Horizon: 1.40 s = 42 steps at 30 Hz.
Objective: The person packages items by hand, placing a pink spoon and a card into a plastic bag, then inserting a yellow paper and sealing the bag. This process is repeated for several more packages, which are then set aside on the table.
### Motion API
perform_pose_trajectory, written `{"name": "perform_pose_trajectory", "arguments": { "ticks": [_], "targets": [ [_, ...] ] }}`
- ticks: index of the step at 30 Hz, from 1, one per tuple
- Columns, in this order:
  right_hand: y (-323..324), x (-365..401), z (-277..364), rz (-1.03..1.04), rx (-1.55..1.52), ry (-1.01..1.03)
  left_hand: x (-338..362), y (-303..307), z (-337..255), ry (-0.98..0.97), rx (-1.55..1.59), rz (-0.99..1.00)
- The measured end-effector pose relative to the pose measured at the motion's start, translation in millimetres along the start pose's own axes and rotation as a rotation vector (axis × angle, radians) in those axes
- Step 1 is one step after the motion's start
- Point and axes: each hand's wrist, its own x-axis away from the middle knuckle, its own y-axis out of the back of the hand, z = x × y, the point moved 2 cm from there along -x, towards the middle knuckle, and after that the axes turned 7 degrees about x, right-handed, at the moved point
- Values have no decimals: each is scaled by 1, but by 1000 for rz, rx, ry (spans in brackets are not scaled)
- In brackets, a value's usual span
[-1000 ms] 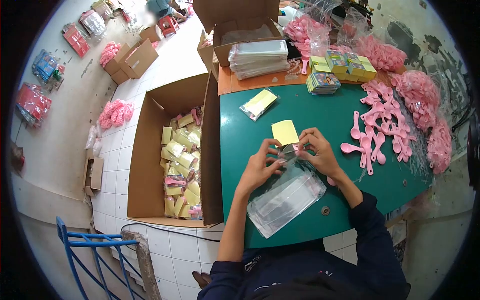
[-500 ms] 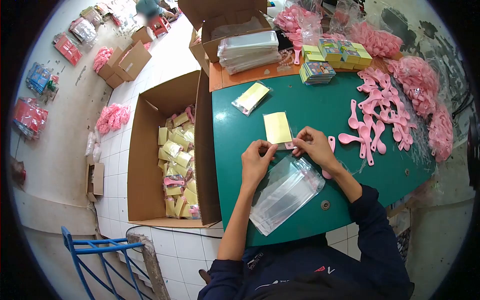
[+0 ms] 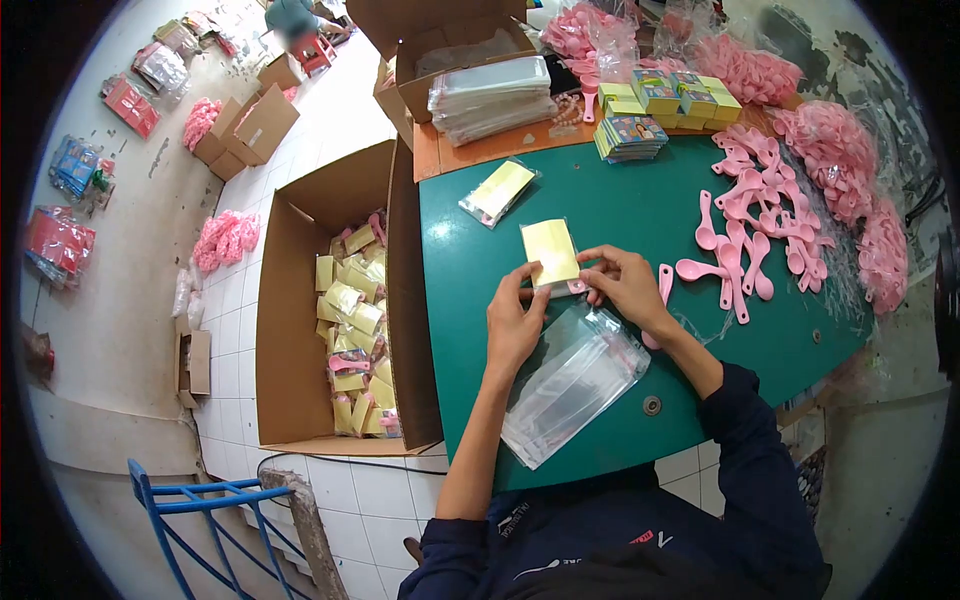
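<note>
Two pinching grips, frame centre: left hand (image 3: 515,325) and right hand (image 3: 625,285) hold the yellow packet (image 3: 550,252) by its lower edge; keeping it flat on the desk (image 3: 630,200) likely helps.

A single camera, worn on the person's head; it faces forward and steeply down onto the green worktop (image 3: 640,210); it sits close, so the left hand (image 3: 513,325) and right hand (image 3: 628,288), fingers pinching a yellow packet (image 3: 550,252), lie at the centre; the wide round lens bends the edges; a cardboard box (image 3: 290,300) lies at 9 o'clock, a dark sleeve (image 3: 750,450) towards 5 o'clock.
</note>
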Motion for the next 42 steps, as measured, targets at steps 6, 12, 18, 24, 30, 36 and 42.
{"name": "perform_pose_trajectory", "arguments": {
  "ticks": [6,12,18,24,30,36,42],
  "targets": [
    [20,-16,21,-181,221,251,8,-2,-24,-326,-358,-63],
    [53,33,24,-217,1170,12,28,-18,-7,-232,-435,255],
    [59,5,27,-245,861,340,16,-4,-22,-227,-306,283],
    [30,-5,75,-441,181,292,6,15,-31,163,207,315],
    [25,2,70,-587,0,329,4,11,-26,225,350,366],
    [23,7,75,-525,-21,328,3,12,-27,243,371,326],
    [20,6,74,-530,-12,370,1,14,-21,227,406,353]
  ]
}}
